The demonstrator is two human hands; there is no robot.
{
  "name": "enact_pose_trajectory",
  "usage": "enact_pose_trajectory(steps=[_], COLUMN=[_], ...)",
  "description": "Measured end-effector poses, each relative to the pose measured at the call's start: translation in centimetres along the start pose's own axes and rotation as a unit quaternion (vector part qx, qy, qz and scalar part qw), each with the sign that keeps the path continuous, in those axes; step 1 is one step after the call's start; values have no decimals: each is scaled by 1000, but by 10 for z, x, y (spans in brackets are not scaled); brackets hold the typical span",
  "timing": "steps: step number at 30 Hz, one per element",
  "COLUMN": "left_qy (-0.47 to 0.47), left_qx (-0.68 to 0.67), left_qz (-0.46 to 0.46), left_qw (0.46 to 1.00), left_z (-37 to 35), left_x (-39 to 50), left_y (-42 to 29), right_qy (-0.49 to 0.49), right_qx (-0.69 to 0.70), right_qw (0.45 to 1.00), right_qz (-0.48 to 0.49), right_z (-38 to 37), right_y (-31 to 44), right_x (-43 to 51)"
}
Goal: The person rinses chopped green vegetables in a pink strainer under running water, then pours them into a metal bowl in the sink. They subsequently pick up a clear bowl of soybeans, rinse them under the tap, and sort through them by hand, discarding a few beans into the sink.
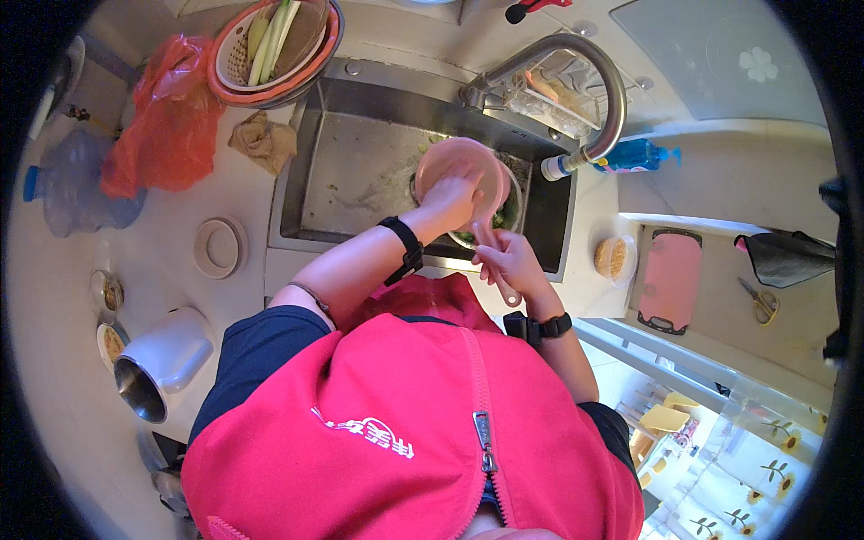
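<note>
A pink plastic dipper [432,158] is held over the sink [351,169]. My right hand [511,260] is closed around its handle. My left hand [455,192] reaches into the dipper's bowl with fingers apart; nothing shows in it, though the fingertips are partly hard to make out. Beneath the dipper stands a round bowl [518,202] with green leafy vegetables [499,219], mostly hidden by the dipper and my hands. Bits of green lie on the sink floor beside it. The curved metal faucet [617,88] arches over the sink's right side.
Left of the sink are a beige cloth [263,143], a red plastic bag [172,121], a large plastic bottle [84,182] and a white kettle [165,358]. Nested baskets [219,67] stand behind. At right are a blue pump bottle [634,155], a pink cutting board [671,280] and scissors [763,305].
</note>
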State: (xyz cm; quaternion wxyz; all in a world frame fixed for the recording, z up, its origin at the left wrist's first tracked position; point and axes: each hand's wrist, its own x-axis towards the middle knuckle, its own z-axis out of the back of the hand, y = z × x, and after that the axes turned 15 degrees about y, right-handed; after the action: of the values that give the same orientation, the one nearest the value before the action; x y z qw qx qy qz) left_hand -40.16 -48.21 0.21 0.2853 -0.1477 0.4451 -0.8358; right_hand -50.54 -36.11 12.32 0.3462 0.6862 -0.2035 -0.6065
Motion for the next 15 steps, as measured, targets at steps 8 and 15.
enact_pose_trajectory(steps=[8, 15], left_qy=[30, -42], left_qx=[24, 14], left_qz=[-108, -93], left_qw=[993, 995], left_z=[12, 59], left_x=[-6, 25], left_y=[-2, 19], right_qy=[47, -30], right_qx=[147, 199], right_qw=[987, 979], right_qz=[38, 27], right_z=[21, 36], right_y=[-51, -75], right_x=[8, -3])
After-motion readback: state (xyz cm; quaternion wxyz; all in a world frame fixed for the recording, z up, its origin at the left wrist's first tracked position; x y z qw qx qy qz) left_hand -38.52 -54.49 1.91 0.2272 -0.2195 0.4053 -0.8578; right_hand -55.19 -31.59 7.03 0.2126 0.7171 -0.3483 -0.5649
